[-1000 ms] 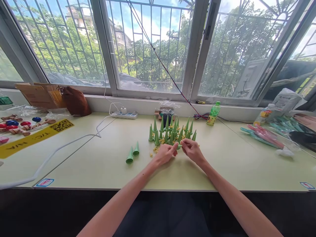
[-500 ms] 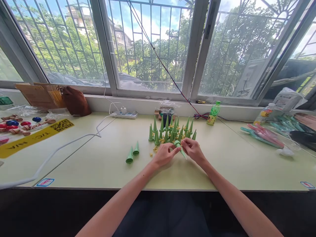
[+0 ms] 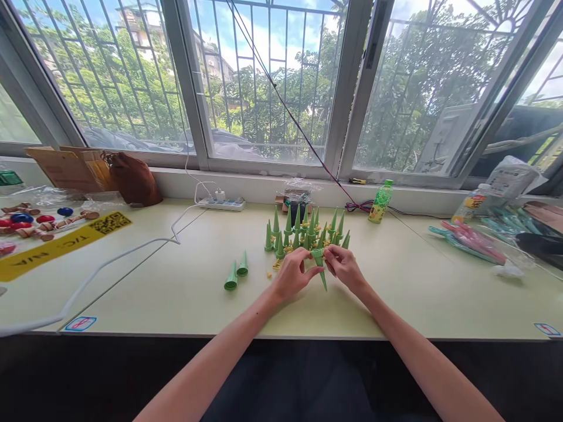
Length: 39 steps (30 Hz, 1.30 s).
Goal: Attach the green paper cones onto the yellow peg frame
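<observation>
My left hand [image 3: 292, 275] grips a green plastic cone [image 3: 319, 266] between thumb and fingers, its wide end up and its point slanting down toward the table edge. Close against the cone's wide end, the fingers of my right hand [image 3: 346, 266] are pinched together; a yellow speck shows at their tips, too small to name. Just beyond both hands stand several upright green cones [image 3: 296, 240] in a cluster, with small yellow pieces [image 3: 276, 265] among and beside them. Two more green cones [image 3: 231, 277] lie tilted to the left, hollow ends facing me.
A green bottle [image 3: 380, 202] stands at the back right, near a power strip cable bundle [image 3: 358, 206]. Left lie a white cable [image 3: 109, 264], a power strip [image 3: 222, 204], a brown pouch [image 3: 134, 180] and wooden toys with coloured balls [image 3: 44, 220]. Plastic bags [image 3: 472, 240] lie right.
The green cone has turned in my left hand, its point swinging down and slightly left and its wide end more upright. Both hands stay nearly in place.
</observation>
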Each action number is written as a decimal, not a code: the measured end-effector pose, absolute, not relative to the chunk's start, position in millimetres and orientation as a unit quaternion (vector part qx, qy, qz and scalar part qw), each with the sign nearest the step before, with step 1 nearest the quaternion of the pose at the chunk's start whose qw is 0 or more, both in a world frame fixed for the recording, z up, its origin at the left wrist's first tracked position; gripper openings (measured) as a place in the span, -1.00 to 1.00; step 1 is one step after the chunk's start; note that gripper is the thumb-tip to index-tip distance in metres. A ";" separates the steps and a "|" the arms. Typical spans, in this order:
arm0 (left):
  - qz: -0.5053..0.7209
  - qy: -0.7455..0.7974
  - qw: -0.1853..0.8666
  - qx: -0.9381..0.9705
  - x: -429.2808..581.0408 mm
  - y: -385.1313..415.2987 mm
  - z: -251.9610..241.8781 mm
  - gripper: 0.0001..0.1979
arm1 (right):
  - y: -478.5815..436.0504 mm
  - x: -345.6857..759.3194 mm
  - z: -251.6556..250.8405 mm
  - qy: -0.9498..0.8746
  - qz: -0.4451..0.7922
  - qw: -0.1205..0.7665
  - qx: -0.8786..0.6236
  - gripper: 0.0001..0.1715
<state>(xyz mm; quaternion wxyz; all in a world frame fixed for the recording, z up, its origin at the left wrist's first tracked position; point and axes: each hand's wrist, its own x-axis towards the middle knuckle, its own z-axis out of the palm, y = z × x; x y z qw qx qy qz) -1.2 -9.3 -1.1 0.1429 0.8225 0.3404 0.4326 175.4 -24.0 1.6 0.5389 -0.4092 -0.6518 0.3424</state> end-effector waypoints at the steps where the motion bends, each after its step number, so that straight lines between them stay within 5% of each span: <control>1: 0.436 0.337 0.141 0.823 -1.4 -9.8 -1.1 -0.71 | -24.4 175.3 2.0 -0.651 0.344 0.539 -0.409 -0.52; 39: 0.434 0.284 0.103 0.849 -0.9 -9.2 -4.4 -0.73 | -21.5 173.8 -0.3 -0.646 0.385 0.535 -0.385 -0.51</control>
